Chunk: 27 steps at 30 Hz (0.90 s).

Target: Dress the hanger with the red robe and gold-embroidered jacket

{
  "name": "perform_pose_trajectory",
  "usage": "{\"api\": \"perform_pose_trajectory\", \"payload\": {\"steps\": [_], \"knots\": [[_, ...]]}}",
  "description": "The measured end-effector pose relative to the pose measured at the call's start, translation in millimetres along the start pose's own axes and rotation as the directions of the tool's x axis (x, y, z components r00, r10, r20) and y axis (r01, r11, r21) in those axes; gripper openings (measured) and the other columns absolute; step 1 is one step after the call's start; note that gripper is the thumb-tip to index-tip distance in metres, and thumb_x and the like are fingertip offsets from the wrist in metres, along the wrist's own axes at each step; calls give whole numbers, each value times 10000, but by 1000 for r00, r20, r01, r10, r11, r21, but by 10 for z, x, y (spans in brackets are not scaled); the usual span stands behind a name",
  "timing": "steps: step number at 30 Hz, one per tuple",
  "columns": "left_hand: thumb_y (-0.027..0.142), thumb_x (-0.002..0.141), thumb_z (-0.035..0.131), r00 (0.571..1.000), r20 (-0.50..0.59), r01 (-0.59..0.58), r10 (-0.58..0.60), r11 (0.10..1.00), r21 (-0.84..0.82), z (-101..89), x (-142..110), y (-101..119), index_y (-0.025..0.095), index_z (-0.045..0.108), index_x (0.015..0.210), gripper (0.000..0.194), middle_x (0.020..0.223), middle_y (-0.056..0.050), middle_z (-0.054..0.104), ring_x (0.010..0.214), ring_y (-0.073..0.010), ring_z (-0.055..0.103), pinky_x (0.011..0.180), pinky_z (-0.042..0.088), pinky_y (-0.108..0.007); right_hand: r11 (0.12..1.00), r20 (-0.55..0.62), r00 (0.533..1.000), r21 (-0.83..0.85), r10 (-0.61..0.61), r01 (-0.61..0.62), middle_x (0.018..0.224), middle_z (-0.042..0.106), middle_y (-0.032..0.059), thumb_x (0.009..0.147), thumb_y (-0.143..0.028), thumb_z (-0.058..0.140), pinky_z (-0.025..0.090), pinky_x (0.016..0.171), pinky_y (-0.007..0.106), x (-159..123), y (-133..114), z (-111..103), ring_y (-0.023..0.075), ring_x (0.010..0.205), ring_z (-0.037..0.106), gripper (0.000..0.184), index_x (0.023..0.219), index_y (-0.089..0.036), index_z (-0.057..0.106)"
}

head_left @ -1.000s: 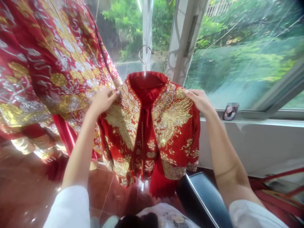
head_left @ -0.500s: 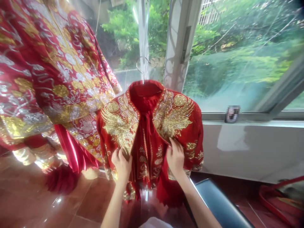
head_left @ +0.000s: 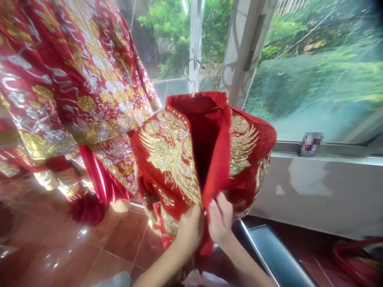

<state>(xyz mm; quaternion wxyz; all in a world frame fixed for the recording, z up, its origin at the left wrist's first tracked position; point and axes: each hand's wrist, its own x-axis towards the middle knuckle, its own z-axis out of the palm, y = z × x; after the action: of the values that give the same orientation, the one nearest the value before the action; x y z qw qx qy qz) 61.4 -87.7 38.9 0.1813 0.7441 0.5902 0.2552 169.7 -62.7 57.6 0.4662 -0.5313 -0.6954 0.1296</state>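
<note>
In front of me a red jacket [head_left: 170, 159] with gold embroidery is on a hanger [head_left: 193, 79], whose wire hook stands up above the collar. My left hand [head_left: 190, 226] is closed on the lower front edge of the left panel. The edge of the right panel, folded so that its plain red inside shows, is gripped by my right hand [head_left: 220, 217]. Both hands are close together at the middle of the jacket front. The collar gapes, and the inside is dark. What lies under my fingers is hidden.
A larger red garment [head_left: 98, 87] with gold and silver embroidery hangs at the left. Behind stand windows [head_left: 317, 79] above a white wall [head_left: 353, 187]. A dark glossy panel [head_left: 275, 251] is at lower right, over a red tiled floor [head_left: 119, 235].
My hands have drawn the two front panels downward and together, so the inner red garment is now covered. The right panel's edge has turned outward. The view has shifted slightly left.
</note>
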Motion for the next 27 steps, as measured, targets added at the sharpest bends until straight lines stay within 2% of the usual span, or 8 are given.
{"api": "perform_pose_trajectory", "payload": {"steps": [4, 9, 12, 14, 18, 21, 24, 27], "knots": [[65, 899, 302, 979, -53, 203, -196, 965, 166, 141, 461, -65, 149, 526, 1273, 444, 1120, -186, 658, 853, -249, 697, 728, 542, -354, 989, -28, 990, -29, 141, -142, 642, 644, 142, 902, -399, 249, 489, 539, 383, 449, 36, 256, 300, 581, 637, 494, 1038, -93, 613], [198, 956, 379, 969, -198, 150, -149, 989, -10, 348, 770, -361, 156, 558, 1194, 300, 1096, -145, 673, 978, -219, 679, 867, 543, -319, 992, -81, 992, -76, 93, -99, 885, 691, 170, 915, -403, 384, 549, 720, 428, 424, 217, 551, 312, 801, 686, 349, 1000, -152, 612], [200, 962, 337, 945, -274, 185, -176, 983, 7, 544, 597, -568, 185, 580, 1111, 286, 1157, -165, 630, 1100, -257, 631, 973, 509, -419, 997, -220, 975, -77, 13, -31, 1076, 666, 182, 926, -352, 423, 541, 864, 456, 111, 435, 697, 302, 978, 664, 324, 1138, -162, 579], [173, 925, 392, 901, -380, 250, -211, 967, 57, 699, 403, -775, 223, 570, 1143, 286, 1248, -186, 574, 1211, -308, 567, 1060, 432, -530, 989, -323, 946, -141, -10, -37, 1158, 623, 202, 934, -313, 420, 506, 931, 491, -85, 635, 764, 316, 1076, 623, 331, 1196, -161, 554], [122, 832, 494, 767, -608, 360, -204, 921, 146, 915, 95, -1304, 212, 531, 1210, 390, 1337, -256, 480, 1319, -404, 457, 1084, 343, -660, 929, -418, 907, -311, 55, -199, 1334, 453, 285, 905, -369, 498, 436, 938, 590, -261, 1062, 800, 422, 1236, 474, 509, 1344, -113, 468], [146, 819, 515, 709, -694, 276, -124, 954, 112, 884, 19, -1619, 121, 475, 1233, 417, 1325, -294, 458, 1317, -412, 450, 1041, 401, -639, 898, -447, 891, -353, 85, -263, 1333, 419, 304, 898, -421, 512, 398, 936, 619, -180, 1357, 769, 453, 1252, 420, 587, 1365, -69, 452], [194, 821, 518, 714, -691, 196, -119, 980, 35, 777, -23, -1764, 110, 475, 1202, 392, 1215, -244, 545, 1208, -372, 544, 989, 467, -574, 898, -512, 851, -311, 119, -313, 1287, 431, 294, 915, -416, 477, 370, 968, 608, -15, 1591, 720, 426, 1262, 394, 578, 1357, -44, 446], [274, 799, 576, 754, -602, 250, -262, 962, -106, 733, -110, -1766, 107, 488, 1190, 434, 1218, -238, 543, 1227, -386, 512, 1025, 425, -576, 906, -548, 822, -252, 156, -340, 1320, 380, 299, 896, -410, 492, 326, 1024, 590, 81, 1702, 681, 406, 1304, 339, 658, 1409, -23, 348]]}}
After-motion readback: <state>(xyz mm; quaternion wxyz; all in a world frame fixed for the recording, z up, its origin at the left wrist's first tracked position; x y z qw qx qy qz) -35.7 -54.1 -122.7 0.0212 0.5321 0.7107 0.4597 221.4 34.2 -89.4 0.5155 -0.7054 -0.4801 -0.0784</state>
